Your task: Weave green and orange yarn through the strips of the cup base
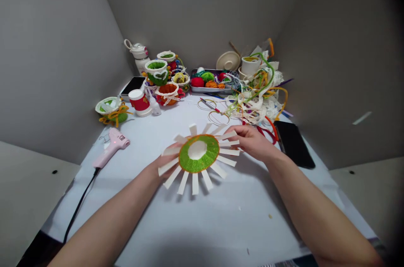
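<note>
A paper cup cut into splayed white strips (195, 183) is held over the middle of the table. Green yarn (206, 161) is woven round its white bottom, with a thin orange ring along the outer edge of the green. My left hand (166, 162) is closed on the cup's left side, its fingers largely hidden behind the strips. At the upper right, my right hand (251, 138) has thumb and fingers closed at the strips, gripping the cup's edge there. The cup's far side cannot be seen.
A pink glue gun (110, 146) with a black cord lies at left. Finished yarn baskets (157, 74), a red-banded cup (139, 103) and a bottle (140, 54) stand behind. A tray (210, 89) holds yarn balls. Tangled ribbon (255, 99) and a black phone (294, 144) are at right.
</note>
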A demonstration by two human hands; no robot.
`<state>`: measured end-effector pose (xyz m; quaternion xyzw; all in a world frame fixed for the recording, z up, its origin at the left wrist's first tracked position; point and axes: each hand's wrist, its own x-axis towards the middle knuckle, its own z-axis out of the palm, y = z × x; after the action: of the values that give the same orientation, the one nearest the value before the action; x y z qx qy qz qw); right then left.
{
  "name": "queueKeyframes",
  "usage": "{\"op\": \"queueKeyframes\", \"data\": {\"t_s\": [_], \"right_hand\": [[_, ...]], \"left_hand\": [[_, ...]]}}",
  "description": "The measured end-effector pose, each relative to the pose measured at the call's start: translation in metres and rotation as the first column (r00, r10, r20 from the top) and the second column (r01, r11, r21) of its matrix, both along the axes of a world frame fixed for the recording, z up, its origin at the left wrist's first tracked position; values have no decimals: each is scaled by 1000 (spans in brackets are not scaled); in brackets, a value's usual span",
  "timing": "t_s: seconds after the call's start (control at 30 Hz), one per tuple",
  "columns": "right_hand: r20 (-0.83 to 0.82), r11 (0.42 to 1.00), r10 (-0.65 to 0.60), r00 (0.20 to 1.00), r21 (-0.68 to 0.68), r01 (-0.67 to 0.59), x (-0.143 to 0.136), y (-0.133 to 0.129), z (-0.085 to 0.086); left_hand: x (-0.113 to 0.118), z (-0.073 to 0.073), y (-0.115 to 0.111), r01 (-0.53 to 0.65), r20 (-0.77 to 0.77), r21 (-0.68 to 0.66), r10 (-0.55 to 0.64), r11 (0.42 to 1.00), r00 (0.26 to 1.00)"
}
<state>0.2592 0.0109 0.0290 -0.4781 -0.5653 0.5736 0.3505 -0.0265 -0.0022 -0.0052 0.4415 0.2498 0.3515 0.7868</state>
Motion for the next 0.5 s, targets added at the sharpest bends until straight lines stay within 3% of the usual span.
{"op": "queueKeyframes", "data": {"t_s": [0.07,0.1,0.17,0.23,0.27,0.37,0.5], "right_hand": [[19,999,11,1000,46,-12,-1,0,3],[34,997,19,999,78,-22,-1,0,5],[67,989,33,997,141,-42,-1,-1,8],[90,984,43,995,168,-58,1,0,9],[103,984,51,993,166,-68,2,0,8],[166,981,106,980,146,-131,6,1,2],[415,924,130,901,278,-262,10,3,-11]], "left_hand": [[-5,18,2,15,-77,89,-8,996,997],[-8,29,2,88,-219,309,-19,947,976],[-13,49,-1,232,-409,655,79,719,909],[-14,62,-6,362,-497,800,189,479,847],[-13,65,-8,406,-523,822,249,399,815],[-9,59,-8,514,-581,813,353,273,733],[-6,29,4,602,-639,768,325,219,697]]}}
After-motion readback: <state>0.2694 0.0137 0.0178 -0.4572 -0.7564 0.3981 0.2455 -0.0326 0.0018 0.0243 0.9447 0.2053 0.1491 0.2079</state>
